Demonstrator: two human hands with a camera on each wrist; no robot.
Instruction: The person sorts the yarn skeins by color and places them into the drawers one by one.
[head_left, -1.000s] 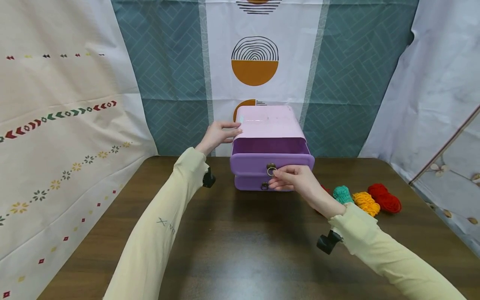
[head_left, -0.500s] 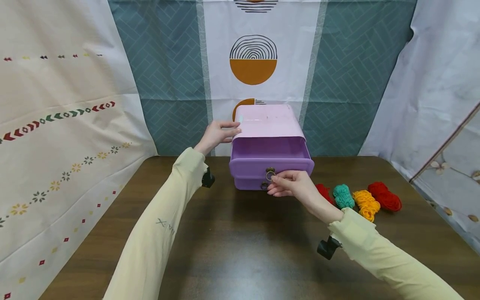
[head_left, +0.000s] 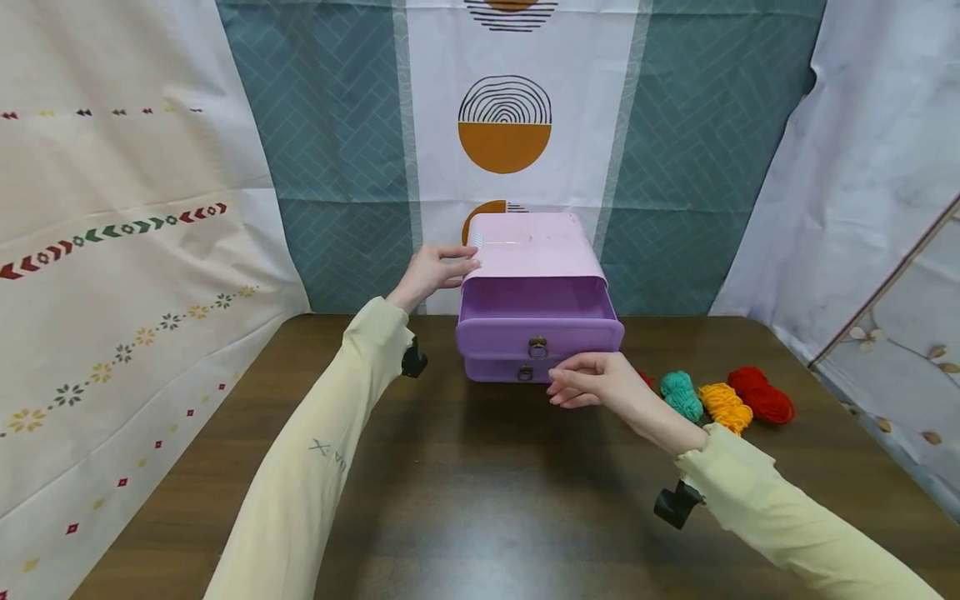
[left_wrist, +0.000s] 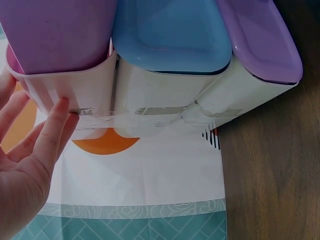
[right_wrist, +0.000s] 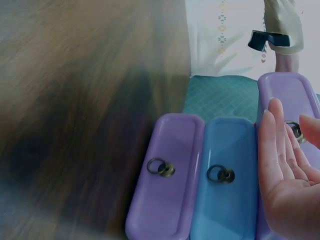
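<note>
A small drawer unit with a pale pink case stands at the back of the table. Its purple top drawer is pulled out, and its inside shows. In the right wrist view a blue drawer sits in the middle with a purple drawer at the bottom; both look closed. My left hand rests its extended fingers against the left side of the case near the top. My right hand is in front of the drawers, holding nothing, its fingertips apart from the top drawer's ring pull.
Right of the drawer unit lie several yarn bundles: a teal yarn bundle, a yellow yarn bundle, a red yarn bundle and another red one partly hidden by my right hand. Cloth hangings surround the wooden table.
The top drawer has come further out. My right hand has let go of its ring pull and moved slightly right and down. My left hand stays on the case.
</note>
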